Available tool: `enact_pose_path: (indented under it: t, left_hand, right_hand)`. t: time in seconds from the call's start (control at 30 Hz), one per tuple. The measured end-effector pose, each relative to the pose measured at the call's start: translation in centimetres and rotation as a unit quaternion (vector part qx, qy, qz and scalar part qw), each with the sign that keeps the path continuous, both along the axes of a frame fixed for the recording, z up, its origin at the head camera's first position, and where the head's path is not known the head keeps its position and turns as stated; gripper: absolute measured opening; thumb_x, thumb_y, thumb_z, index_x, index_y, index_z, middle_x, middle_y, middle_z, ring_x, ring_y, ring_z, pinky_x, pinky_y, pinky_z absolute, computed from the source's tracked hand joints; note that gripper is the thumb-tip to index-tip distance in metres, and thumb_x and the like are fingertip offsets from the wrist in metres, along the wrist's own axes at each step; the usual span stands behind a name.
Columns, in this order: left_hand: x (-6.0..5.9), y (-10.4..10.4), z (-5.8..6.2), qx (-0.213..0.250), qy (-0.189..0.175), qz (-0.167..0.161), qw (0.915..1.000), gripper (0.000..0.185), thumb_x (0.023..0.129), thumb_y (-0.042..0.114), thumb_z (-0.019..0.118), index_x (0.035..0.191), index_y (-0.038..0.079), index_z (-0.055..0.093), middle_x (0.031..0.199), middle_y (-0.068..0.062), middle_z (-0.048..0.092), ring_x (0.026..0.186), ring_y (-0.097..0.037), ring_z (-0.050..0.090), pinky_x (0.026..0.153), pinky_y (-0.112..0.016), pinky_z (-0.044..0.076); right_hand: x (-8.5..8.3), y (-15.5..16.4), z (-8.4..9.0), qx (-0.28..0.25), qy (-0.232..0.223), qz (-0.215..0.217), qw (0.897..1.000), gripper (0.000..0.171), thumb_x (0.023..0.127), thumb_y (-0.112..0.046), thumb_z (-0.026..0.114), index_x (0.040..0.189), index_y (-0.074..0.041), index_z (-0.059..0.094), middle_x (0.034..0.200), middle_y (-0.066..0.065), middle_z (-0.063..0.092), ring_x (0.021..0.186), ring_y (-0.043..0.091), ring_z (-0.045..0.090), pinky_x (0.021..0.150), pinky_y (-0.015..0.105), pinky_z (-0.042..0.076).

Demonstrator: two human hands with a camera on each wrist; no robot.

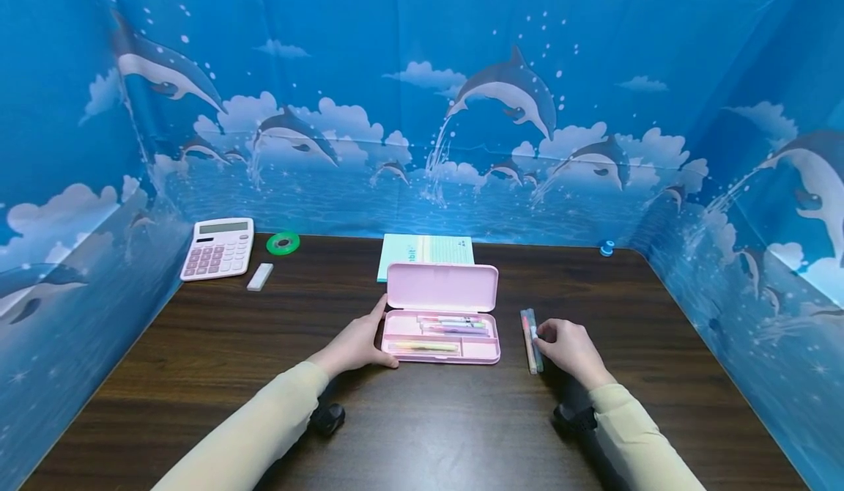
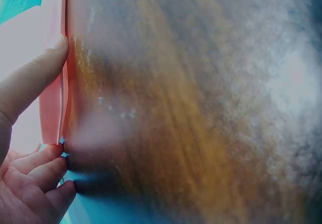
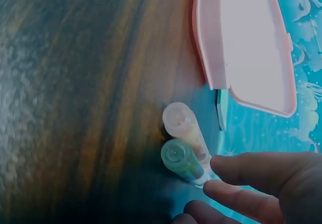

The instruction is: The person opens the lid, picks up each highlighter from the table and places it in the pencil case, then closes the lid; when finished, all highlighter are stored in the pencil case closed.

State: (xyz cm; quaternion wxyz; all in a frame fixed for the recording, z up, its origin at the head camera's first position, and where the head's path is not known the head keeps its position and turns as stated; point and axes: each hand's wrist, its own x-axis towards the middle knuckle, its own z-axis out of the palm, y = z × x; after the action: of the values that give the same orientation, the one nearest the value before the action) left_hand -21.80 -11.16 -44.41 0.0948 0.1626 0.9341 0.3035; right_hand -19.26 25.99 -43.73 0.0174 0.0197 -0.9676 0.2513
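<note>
A pink pencil case (image 1: 478, 350) lies open on the table, its lid (image 1: 442, 286) tilted back. In its tray lie several slim coloured pens (image 1: 455, 324) and a yellow pen (image 1: 425, 346) in the front compartment. My left hand (image 1: 356, 341) holds the left end of the case, thumb (image 2: 37, 75) at the front edge and fingertips against the side. To the right, a pink-orange marker (image 1: 528, 344) and a green marker (image 3: 178, 156) lie side by side. My right hand (image 1: 570, 348) pinches the green marker between thumb and index finger.
Behind the case lies a light green booklet (image 1: 428, 248). At the back left are a white calculator (image 1: 219, 249), a green tape roll (image 1: 283, 243) and a white eraser-like block (image 1: 260, 277). A small blue object (image 1: 606, 248) stands at the back right. Dolphin-print curtains enclose the table.
</note>
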Motion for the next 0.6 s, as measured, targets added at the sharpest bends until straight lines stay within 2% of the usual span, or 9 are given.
enact_pose_path:
  t: [0.37, 0.6]
  left_hand:
    - [0.22, 0.04, 0.05, 0.003, -0.003, 0.002, 1.0, 0.123, 0.065, 0.034, 0.088, 0.152, 0.002, 0.007, 0.143, -0.017, 0.044, 0.126, -0.031, 0.048, 0.102, -0.046, 0.039]
    - [0.21, -0.04, 0.1, 0.005, -0.003, 0.0, 1.0, 0.123, 0.065, 0.033, 0.088, 0.152, 0.004, 0.006, 0.143, -0.016, 0.044, 0.125, -0.03, 0.048, 0.103, -0.045, 0.039]
  right_hand:
    - [0.01, -0.05, -0.14, 0.004, -0.026, -0.02, 0.999, 0.02, 0.081, -0.015, 0.073, 0.093, 0.0, 0.067, 0.072, 0.007, 0.059, 0.061, 0.018, 0.048, 0.053, 0.029, 0.041]
    - [-0.08, 0.28, -0.13, 0.013, -0.033, -0.029, 0.999, 0.019, 0.08, -0.014, 0.072, 0.09, 0.002, 0.067, 0.072, 0.007, 0.06, 0.062, 0.018, 0.05, 0.054, 0.029, 0.041]
